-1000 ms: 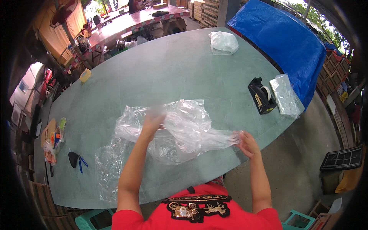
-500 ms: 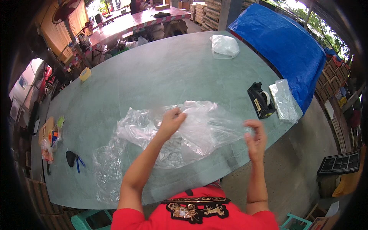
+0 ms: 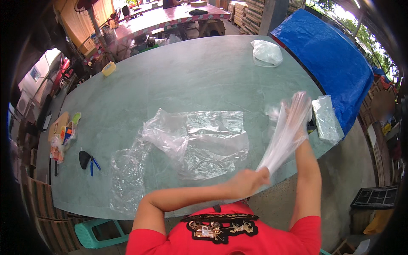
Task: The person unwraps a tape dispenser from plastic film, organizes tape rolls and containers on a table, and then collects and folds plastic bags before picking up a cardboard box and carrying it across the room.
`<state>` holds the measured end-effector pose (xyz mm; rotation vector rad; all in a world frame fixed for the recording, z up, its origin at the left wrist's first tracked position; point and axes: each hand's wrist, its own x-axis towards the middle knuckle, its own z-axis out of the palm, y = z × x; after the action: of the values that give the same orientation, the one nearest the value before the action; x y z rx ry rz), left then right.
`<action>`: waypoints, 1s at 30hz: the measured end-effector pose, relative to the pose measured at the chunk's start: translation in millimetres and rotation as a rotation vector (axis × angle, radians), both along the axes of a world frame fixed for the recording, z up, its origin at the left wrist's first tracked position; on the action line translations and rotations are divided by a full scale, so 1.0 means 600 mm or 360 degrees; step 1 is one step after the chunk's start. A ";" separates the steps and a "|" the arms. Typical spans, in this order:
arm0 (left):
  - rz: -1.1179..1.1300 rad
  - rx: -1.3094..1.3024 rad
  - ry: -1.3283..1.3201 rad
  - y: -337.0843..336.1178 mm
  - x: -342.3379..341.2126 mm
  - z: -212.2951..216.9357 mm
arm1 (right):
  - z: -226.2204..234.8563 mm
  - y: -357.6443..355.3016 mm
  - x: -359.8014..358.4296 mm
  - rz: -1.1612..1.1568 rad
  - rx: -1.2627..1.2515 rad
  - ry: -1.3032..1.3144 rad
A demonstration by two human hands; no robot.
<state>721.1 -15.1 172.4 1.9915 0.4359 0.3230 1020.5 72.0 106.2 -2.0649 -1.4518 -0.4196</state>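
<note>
A bunched clear plastic bag [image 3: 282, 138] hung stretched between the two hands, above the near right part of the green table [image 3: 187, 80], its folds slanting from the near left end up toward the far right. The left hand [image 3: 250, 180] had its fingers curled closed around the bag's near end, close to the table's near edge. The right hand [image 3: 296, 117] was at the far end, largely veiled by plastic and blurred, so how far its fingers were open, and whether they gripped or lay inside the bag, could not be told. Left of the bag, more clear plastic [image 3: 216, 146] lay crumpled and partly flat on the table, with a thinner wrinkled plastic piece [image 3: 127, 178] reaching toward the near left. Farther left lay blue-handled pliers [image 3: 94, 165] just beside a black pouch [image 3: 84, 160]. To the right of the right hand rested a flat plastic-wrapped pack [image 3: 327, 119], near a blue tarp [image 3: 325, 59]. At the far right of the table sat a white bundle [image 3: 267, 54]; at the far left, a yellow object [image 3: 109, 69]. A teal stool [image 3: 89, 236] stood at the near left.
</note>
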 end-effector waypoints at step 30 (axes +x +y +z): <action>0.0339 0.0701 0.0186 0.342 0.137 -0.155 | 0.030 -0.182 -0.034 0.0325 -0.0996 0.1593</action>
<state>803.6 189.9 79.7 2.4056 0.7015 0.4681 1000.1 -37.3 124.3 -1.9963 -1.1636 1.1313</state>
